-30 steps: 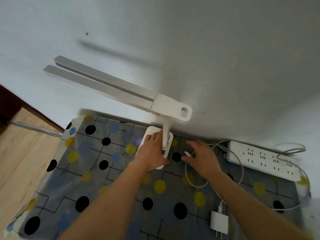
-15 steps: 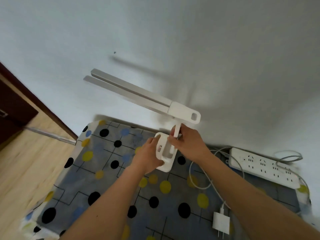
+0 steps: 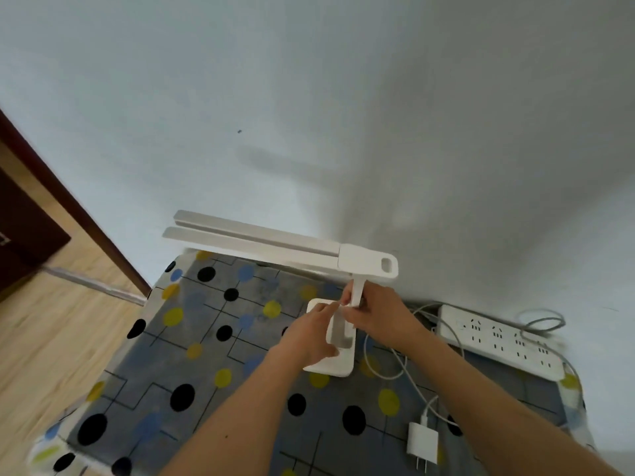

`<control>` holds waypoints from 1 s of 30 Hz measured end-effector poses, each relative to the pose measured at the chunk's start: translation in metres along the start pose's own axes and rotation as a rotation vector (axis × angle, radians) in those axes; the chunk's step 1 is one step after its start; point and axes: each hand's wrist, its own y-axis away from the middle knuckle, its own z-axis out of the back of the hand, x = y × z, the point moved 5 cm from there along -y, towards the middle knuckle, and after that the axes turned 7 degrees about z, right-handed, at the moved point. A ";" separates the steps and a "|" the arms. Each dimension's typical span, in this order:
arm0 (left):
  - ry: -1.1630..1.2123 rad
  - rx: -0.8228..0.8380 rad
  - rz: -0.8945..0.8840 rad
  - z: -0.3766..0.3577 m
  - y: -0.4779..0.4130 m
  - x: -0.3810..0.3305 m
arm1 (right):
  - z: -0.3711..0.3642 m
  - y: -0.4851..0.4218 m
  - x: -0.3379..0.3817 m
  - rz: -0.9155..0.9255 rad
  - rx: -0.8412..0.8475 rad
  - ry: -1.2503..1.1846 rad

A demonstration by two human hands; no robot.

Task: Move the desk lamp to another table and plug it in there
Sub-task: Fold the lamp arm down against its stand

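A white desk lamp [image 3: 275, 242] with a long twin-bar head stands on a small table covered in a grey cloth [image 3: 213, 352] with black, yellow and blue dots. My left hand [image 3: 309, 334] grips the lamp's flat base [image 3: 338, 365], which is tilted up off the cloth. My right hand [image 3: 376, 316] is closed around the lower part of the upright stem, at its back; what its fingers pinch there is hidden. A white cable [image 3: 395, 369] loops from behind that hand to a white plug adapter [image 3: 422, 443] lying loose near the front edge.
A white power strip [image 3: 501, 340] lies at the back right against the pale wall, with a grey cord [image 3: 543, 321] coiled behind it. Wooden floor [image 3: 44, 338] and a dark wooden door frame [image 3: 75, 214] are to the left of the table.
My right hand left the cable on the cloth and went up to the lamp stem. The lamp base has tipped up in my left hand, and the head has swung lower and more level.
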 end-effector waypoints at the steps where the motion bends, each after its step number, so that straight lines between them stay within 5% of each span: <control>1: 0.000 0.015 0.004 -0.003 -0.002 0.000 | 0.000 0.000 -0.002 -0.019 -0.014 -0.004; 13: 0.022 -0.029 0.012 0.007 0.004 -0.008 | 0.001 0.003 -0.016 -0.079 -0.064 -0.027; 30: -0.323 -1.077 -0.750 0.116 0.115 -0.096 | 0.035 0.005 0.014 -0.025 0.038 0.097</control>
